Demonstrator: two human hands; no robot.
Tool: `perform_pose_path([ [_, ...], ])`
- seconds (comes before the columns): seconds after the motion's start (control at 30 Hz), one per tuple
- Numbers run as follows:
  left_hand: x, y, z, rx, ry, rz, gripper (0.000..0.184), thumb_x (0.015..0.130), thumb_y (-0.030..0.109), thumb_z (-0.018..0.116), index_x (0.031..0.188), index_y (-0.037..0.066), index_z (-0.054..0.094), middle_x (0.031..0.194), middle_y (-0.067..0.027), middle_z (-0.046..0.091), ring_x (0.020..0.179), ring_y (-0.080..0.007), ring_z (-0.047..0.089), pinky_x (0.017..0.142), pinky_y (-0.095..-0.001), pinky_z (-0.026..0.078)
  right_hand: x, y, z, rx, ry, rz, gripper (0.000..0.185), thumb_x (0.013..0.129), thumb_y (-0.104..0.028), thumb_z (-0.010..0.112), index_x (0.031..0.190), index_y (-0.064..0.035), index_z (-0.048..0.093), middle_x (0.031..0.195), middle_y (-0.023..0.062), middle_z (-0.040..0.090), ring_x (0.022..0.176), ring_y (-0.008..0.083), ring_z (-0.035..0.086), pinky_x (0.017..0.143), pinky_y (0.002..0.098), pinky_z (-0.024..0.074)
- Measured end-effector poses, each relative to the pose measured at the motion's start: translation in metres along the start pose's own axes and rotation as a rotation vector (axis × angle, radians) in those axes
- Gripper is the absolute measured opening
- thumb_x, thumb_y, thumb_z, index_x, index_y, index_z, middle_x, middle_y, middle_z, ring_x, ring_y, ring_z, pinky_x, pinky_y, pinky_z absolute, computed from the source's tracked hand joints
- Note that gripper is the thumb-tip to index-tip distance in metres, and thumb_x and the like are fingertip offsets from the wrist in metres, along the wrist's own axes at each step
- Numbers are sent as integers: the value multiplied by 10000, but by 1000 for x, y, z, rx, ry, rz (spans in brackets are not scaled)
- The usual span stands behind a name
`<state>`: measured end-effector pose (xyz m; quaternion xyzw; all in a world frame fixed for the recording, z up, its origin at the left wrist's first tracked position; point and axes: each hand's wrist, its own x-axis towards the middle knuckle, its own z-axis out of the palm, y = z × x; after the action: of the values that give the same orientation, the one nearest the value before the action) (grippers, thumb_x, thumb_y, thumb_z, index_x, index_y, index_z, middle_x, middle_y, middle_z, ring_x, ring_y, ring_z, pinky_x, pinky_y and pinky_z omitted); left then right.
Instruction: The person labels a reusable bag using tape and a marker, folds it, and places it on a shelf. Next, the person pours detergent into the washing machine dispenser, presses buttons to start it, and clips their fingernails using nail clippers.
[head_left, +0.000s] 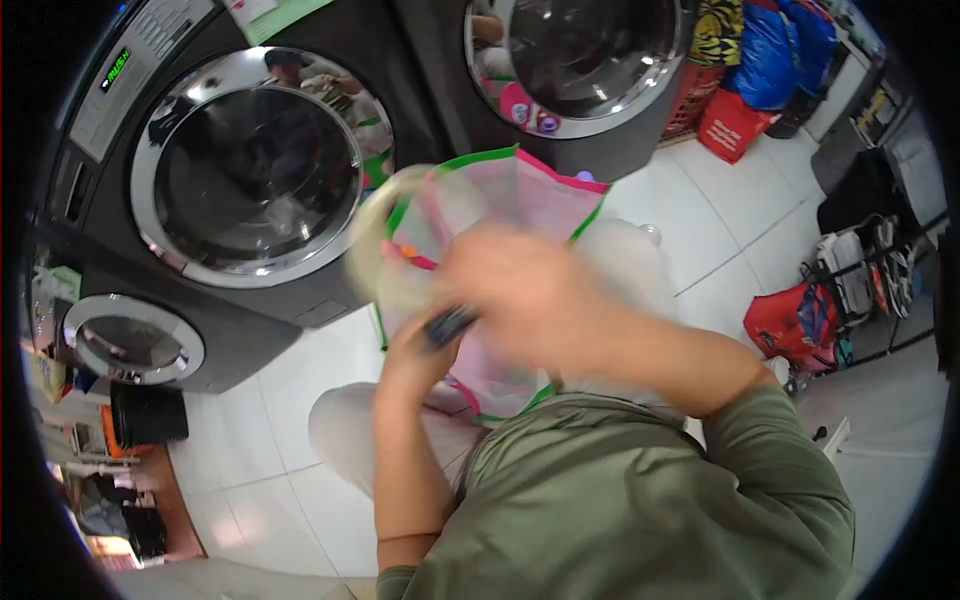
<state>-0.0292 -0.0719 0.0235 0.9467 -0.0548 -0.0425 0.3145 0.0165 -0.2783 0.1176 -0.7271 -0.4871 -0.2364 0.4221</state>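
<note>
White floor tiles [710,220] flank the green-edged pink mesh bag [500,190]; a blurred cream item [362,245] nears the left hand [415,355] and right hand [510,275], whose fingers I cannot tell.

The right hand [510,280] is a blur above a pink mesh basket [530,195] with green and pink trim, which stands between the person's knees. The left hand [415,355] is beside a small dark object [450,326], too blurred to identify. A pale, blurred item [385,240] curves near both hands; which one grips it is unclear. Dark front-loading washers [415,80] stand ahead on white floor tiles [300,430].
</note>
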Motion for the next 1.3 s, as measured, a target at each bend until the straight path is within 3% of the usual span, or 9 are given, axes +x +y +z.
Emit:
perform_pose_path([
  [0.1, -22, 31, -18, 146, -420, 5, 701, 761, 414, 787, 1294, 15, 565, 1268, -163, 633, 1189, -351, 579, 1104, -539, 332, -76, 54, -116, -477, 263, 559, 208, 766, -60, 773, 920, -15, 642, 813, 132, 614, 744, 325, 619, 658, 387, 495],
  [0.2, -39, 49, 5, 299, -565, 39, 715, 716, 394, 806, 1290, 36, 575, 1264, -137, 636, 1220, -320, 563, 1153, -594, 229, -210, 56, -187, -931, -52, 1121, 178, 855, -217, 693, 914, -53, 657, 896, 178, 657, 819, 381, 652, 707, 478, 523],
  [0.37, -51, 31, 43, 346, -472, 226, 312, 809, 194, 713, 1089, 58, 686, 1141, -102, 674, 1187, -299, 584, 1167, -632, 132, -423, 13, -132, -579, -466, 1833, 196, 818, -100, 574, 943, -48, 715, 1011, 212, 697, 953, 383, 679, 826, 489, 547],
  [0.53, -62, 56, 58, 471, -408, 237, 186, 815, 101, 651, 990, 53, 688, 1010, -111, 695, 1108, -305, 618, 1174, -619, 147, -569, -11, -63, -571, -157, 2222, 220, 835, -112, 594, 1009, -49, 714, 1071, 201, 698, 1027, 377, 665, 866, 467, 540],
  [0.8, -51, 11, 30, 867, -131, 9, 90, 825, 114, 625, 905, 75, 638, 809, -119, 672, 838, -315, 663, 1081, -502, 373, -672, 1, -108, -672, 539, 2264, 313, 876, -270, 653, 1057, -16, 682, 982, 226, 701, 986, 408, 667, 861, 477, 518],
  [0.9, -59, -3, 14, 783, -241, 6, 87, 835, 171, 625, 840, 96, 668, 803, -122, 681, 820, -310, 667, 1058, -505, 395, -735, 11, -118, -663, 138, 2436, 440, 870, -405, 650, 1140, -60, 693, 1033, 191, 718, 997, 369, 685, 865, 452, 532],
  [1.0, -65, -12, 3, 805, -309, -31, 182, 876, 248, 619, 819, 91, 691, 808, -136, 693, 819, -322, 670, 961, -480, 464, -767, 13, -137, -794, -933, 2181, 370, 922, -423, 599, 1154, -158, 713, 1123, 87, 715, 979, 240, 704, 779, 335, 568],
  [1.23, -2, -29, 29, 258, -169, -378, 564, 936, 534, 549, 978, -9, 693, 933, -228, 700, 863, -403, 666, 761, -472, 513, -716, 40, -163, -891, -107, 2359, 411, 898, -275, 623, 1042, 108, 661, 1048, 212, 710, 955, 347, 699, 838, 435, 540],
  [1.3, 28, -47, 61, 193, -361, -588, 704, 913, 625, 532, 1005, -60, 672, 960, -231, 700, 837, -378, 682, 668, -455, 533, -681, 80, -162, -849, 148, 2019, 389, 887, -220, 632, 1121, 90, 642, 1103, 226, 687, 1030, 381, 657, 920, 443, 500],
])
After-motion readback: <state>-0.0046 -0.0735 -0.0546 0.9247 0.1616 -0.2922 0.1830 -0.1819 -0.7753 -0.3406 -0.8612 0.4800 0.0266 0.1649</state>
